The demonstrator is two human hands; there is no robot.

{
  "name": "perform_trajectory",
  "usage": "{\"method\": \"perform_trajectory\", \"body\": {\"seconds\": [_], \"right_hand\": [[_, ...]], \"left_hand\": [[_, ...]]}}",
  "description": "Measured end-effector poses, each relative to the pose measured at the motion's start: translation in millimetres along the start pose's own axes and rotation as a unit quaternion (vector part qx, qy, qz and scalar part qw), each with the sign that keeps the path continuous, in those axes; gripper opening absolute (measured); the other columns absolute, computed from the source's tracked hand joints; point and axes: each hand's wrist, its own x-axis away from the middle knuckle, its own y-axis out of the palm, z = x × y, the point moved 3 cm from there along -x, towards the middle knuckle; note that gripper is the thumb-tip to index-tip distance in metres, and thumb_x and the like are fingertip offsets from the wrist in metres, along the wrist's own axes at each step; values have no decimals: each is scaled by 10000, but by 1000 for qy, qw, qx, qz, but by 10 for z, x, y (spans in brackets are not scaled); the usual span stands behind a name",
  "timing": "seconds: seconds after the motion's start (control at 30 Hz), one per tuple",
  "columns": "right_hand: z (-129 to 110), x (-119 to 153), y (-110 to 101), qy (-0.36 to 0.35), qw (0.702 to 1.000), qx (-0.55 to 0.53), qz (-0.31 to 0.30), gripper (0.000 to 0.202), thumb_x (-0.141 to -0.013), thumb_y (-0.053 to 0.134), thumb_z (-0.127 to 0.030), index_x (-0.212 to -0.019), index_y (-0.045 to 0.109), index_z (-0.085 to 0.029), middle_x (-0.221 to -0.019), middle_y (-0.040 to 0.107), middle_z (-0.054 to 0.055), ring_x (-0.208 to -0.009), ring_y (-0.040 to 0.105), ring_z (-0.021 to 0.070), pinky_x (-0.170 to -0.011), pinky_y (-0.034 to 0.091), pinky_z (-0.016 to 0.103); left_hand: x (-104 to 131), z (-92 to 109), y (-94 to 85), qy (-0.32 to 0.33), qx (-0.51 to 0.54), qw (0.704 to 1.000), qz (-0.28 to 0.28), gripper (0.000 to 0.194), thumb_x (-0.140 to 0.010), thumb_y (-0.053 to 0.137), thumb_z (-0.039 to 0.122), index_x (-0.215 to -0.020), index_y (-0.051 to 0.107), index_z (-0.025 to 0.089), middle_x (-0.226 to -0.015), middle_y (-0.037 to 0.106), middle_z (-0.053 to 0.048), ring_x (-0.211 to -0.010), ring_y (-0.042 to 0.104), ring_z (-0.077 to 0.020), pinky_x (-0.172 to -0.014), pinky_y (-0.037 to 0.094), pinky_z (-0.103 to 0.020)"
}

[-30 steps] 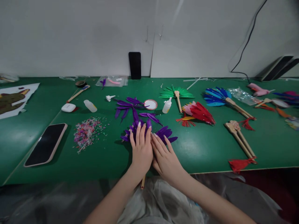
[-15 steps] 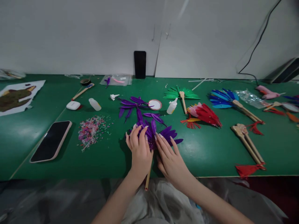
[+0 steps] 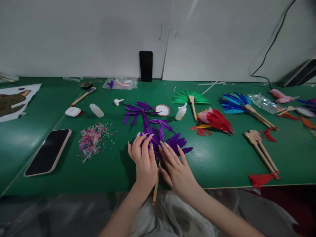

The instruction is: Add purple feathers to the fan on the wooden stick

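Observation:
A fan of purple feathers (image 3: 181, 142) on a slim wooden handle (image 3: 155, 189) lies before me at the table's front edge. The handle's lower end sticks out over the edge. My left hand (image 3: 144, 156) curls its fingers over the feathers on the left side, partly hiding them. Flat across the middle and right feathers rests my right hand (image 3: 176, 164), its fingers stretched out and its thumb beside the handle. Just beyond the fan are loose purple feathers (image 3: 161, 123) and a darker purple feather cluster (image 3: 138, 109). Both palms hide the joint of feathers and handle.
Left of my hands are a phone (image 3: 48, 152), coloured flakes (image 3: 92, 140), a white case (image 3: 72, 112) and a small bottle (image 3: 96, 110). Ahead are a round mirror-like disc (image 3: 163, 110) and a glue bottle (image 3: 181, 112). Green (image 3: 191, 97), blue (image 3: 234, 103) and red (image 3: 219, 120) feather fans lie right.
The view has shifted slightly. My left hand has moved a little left over the feathers, and my right hand has slid slightly left on the fan.

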Motion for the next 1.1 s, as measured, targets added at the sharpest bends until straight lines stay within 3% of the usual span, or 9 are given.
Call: {"method": "perform_trajectory", "body": {"seconds": [0.23, 0.33, 0.4, 0.5, 0.57, 0.73, 0.9, 1.0, 1.1], "right_hand": [[135, -91, -231, 34, 997, -23, 59, 483, -925, 345, -188, -1379, 377, -25, -1471, 362, 167, -1378, 274, 254, -1129, 129, 488], [381, -207, -383, 80, 990, -43, 110, 399, -928, 375, -198, -1297, 481, -92, -1370, 497, 159, -1288, 424, 255, -1118, 156, 527], [598, -332, -447, 109, 983, -64, 134, 319, -923, 425, -217, -1203, 560, -143, -1192, 638, 118, -1095, 585, 235, -1090, 251, 506], [930, -588, -388, 185, 977, -101, 41, 192, -871, 541, -211, -1028, 639, -159, -964, 713, 95, -910, 650, 248, -826, 481, 388], [1076, -758, -296, 212, 969, -127, -22, 182, -831, 608, -210, -1008, 631, -172, -929, 714, 79, -855, 659, 240, -697, 493, 330], [1146, -1011, -87, 195, 969, -147, -45, 219, -744, 712, -228, -937, 622, -179, -861, 712, 68, -827, 655, 241, -636, 454, 288], [1130, -953, -73, 185, 966, -180, -22, 134, -878, 549, -286, -909, 618, -175, -851, 697, 67, -812, 642, 209, -668, 440, 280], [1167, -880, -121, 194, 951, -239, -21, 241, -914, 475, -349, -881, 630, -168, -753, 687, 60, -696, 635, 196, -622, 426, 278], [1197, -840, -141, 197, 928, -311, -62, 286, -888, 505, -414, -854, 649, -168, -686, 680, 51, -617, 621, 183, -577, 413, 272]], "left_hand": [[-117, -42, -124, 7, -15, 1000, 5, 279, -919, 433, 194, -1183, 522, 185, -1198, 521, -123, -1266, 409, -254, -1118, 139, -493], [-269, -141, -223, 19, -41, 999, -4, 253, -906, 456, 223, -1144, 538, 199, -1171, 543, -122, -1275, 401, -274, -1107, 167, -496], [-425, -226, -281, 26, -54, 998, -24, 235, -896, 474, 241, -1117, 551, 219, -1157, 565, -107, -1269, 412, -273, -1085, 224, -482], [-734, -355, -310, 26, -72, 993, -84, 218, -879, 497, 239, -1082, 574, 225, -1142, 599, -89, -1245, 442, -277, -1061, 257, -492], [-957, -418, -279, 32, -84, 989, -121, 218, -861, 524, 231, -1069, 587, 223, -1135, 616, -85, -1214, 471, -281, -1038, 283, -500], [-1292, -437, -34, 60, -43, 976, -206, 199, -802, 603, 186, -999, 614, 218, -1030, 681, -36, -1036, 585, -234, -961, 384, -432], [-1122, -288, 59, 132, 19, 976, -172, 144, -853, 557, 200, -989, 604, 215, -1029, 662, -39, -1066, 568, -202, -954, 403, -380], [-949, -212, 12, 167, -20, 974, -153, 199, -848, 591, 278, -1033, 605, 207, -1053, 630, -75, -1149, 511, -248, -999, 362, -426], [-812, -146, -5, 220, -72, 955, -186, 343, -831, 609, 349, -1143, 580, 207, -1190, 560, -120, -1257, 399, -308, -1051, 286, -496]]}}
